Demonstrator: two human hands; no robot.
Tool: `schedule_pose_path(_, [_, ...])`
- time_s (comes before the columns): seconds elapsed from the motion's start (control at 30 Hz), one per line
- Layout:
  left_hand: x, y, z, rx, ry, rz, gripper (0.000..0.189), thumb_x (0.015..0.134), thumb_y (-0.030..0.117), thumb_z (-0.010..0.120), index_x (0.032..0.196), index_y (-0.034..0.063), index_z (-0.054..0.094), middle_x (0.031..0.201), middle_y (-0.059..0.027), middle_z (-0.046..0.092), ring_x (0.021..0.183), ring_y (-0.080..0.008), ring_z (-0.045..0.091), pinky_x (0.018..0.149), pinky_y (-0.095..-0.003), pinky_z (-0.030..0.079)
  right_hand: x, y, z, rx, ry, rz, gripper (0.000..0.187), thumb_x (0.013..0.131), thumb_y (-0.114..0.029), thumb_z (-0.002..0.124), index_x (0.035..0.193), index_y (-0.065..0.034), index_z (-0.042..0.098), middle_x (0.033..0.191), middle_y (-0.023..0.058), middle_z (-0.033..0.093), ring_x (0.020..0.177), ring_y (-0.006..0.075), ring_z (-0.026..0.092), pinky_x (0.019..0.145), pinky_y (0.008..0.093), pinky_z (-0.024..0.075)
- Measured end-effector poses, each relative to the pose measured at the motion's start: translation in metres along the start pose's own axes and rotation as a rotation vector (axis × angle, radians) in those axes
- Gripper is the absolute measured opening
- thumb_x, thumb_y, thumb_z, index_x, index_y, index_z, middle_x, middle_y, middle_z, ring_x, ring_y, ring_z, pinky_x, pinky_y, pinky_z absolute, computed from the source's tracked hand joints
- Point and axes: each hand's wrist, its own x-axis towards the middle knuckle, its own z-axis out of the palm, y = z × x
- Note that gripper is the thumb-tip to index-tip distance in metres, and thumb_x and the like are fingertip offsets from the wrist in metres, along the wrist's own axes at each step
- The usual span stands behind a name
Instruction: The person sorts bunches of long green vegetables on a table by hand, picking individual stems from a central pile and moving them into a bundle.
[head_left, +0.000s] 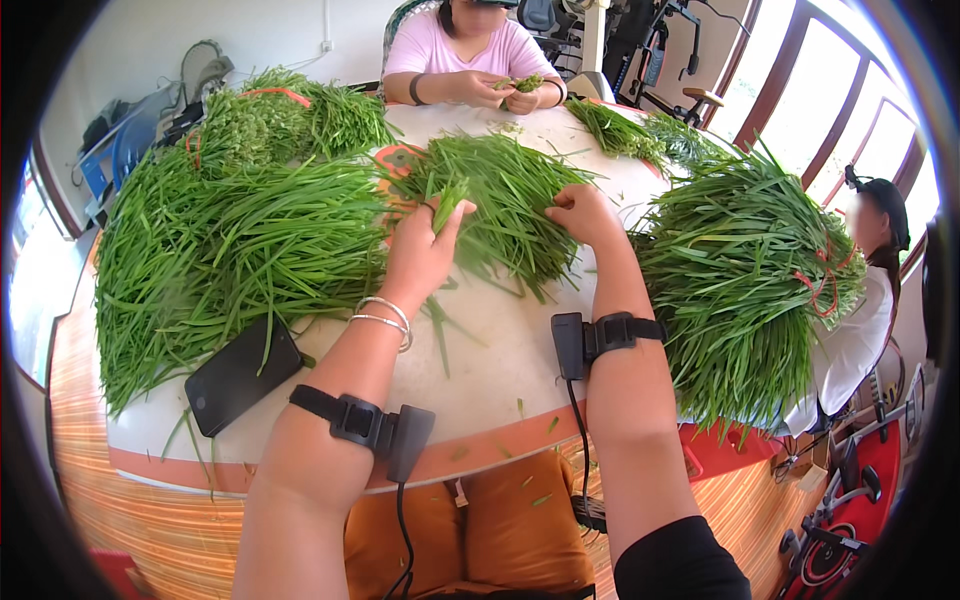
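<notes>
My left hand (421, 251) is closed around a small bunch of green, flat-leaved chives (450, 201), their ends poking up past the thumb. Between my hands lies a loose pile of chives (502, 195) on the table. At the right edge of that pile is my right hand (589, 214), its thumb and forefinger curled together; whether a leaf is pinched there I cannot tell. Left of my left hand spreads a large heap of chives (247, 240). Beyond my right forearm stands another large heap (735, 277), with red ties (821, 281) at its stem ends.
A black smartphone (244, 375) lies on the pale table (495, 367), partly under leaves. Across the table, a person (469, 52) holds greens in both hands. Another person (862, 322) sits at the right. Cables (581, 435) hang from the straps on my forearms. Exercise equipment (832, 532) stands lower right.
</notes>
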Motion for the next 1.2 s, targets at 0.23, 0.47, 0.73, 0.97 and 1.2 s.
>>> schedule_pose_path(0.23, [0.0,0.0,0.003,0.006,-0.031,-0.057,0.028,0.091,0.032,0.048,0.095,0.0091,0.064,0.063,-0.0094,0.057,0.057,-0.0221,0.054,0.058,-0.0319,0.042,0.007,-0.003,0.0,0.472,0.345,-0.023,0.018,0.078,-0.022,0.06,0.082,-0.0051,0.065,0.07,0.0087,0.065,0.064,0.0249,0.061,0.063,0.0361,0.0475])
schedule_pose_path(0.47, [0.0,0.006,0.001,0.033,-0.056,-0.088,0.026,0.091,0.03,0.048,0.095,0.009,0.064,0.065,-0.0104,0.059,0.06,-0.0248,0.056,0.061,-0.0326,0.044,0.004,0.001,0.0,0.371,0.181,0.024,0.023,0.083,-0.013,0.052,0.097,0.0012,0.063,0.069,0.0084,0.065,0.06,0.0186,0.059,0.06,0.0286,0.0464])
schedule_pose_path(0.73, [0.004,0.014,0.0,0.273,0.135,0.389,0.034,0.079,0.004,0.055,0.112,0.0099,0.058,0.104,-0.0091,0.057,0.099,-0.0264,0.052,0.087,-0.035,0.042,-0.003,-0.031,-0.001,0.6,-0.14,-0.296,0.023,0.088,-0.007,0.049,0.106,0.0016,0.061,0.076,0.0046,0.064,0.063,0.0082,0.054,0.059,0.0223,0.0447])
schedule_pose_path(0.97, [-0.001,0.019,-0.005,0.487,-0.173,0.095,0.032,0.08,0.006,0.054,0.111,0.0047,0.056,0.108,-0.0186,0.056,0.098,-0.0353,0.054,0.082,-0.0419,0.043,-0.024,-0.074,-0.013,0.747,-0.516,-0.303,0.012,0.083,-0.009,0.059,0.086,0.0027,0.062,0.072,0.0029,0.063,0.061,0.008,0.055,0.057,0.0222,0.0454])
schedule_pose_path(1.2, [-0.001,0.006,0.003,0.262,-0.023,-0.039,0.024,0.084,0.014,0.053,0.102,-0.0006,0.055,0.084,-0.0214,0.06,0.078,-0.0377,0.057,0.067,-0.0435,0.044,-0.012,-0.047,-0.013,0.931,-0.214,-0.203,0.02,0.083,-0.017,0.064,0.088,0.0021,0.062,0.069,0.0009,0.061,0.057,0.0057,0.052,0.051,0.0195,0.0414])
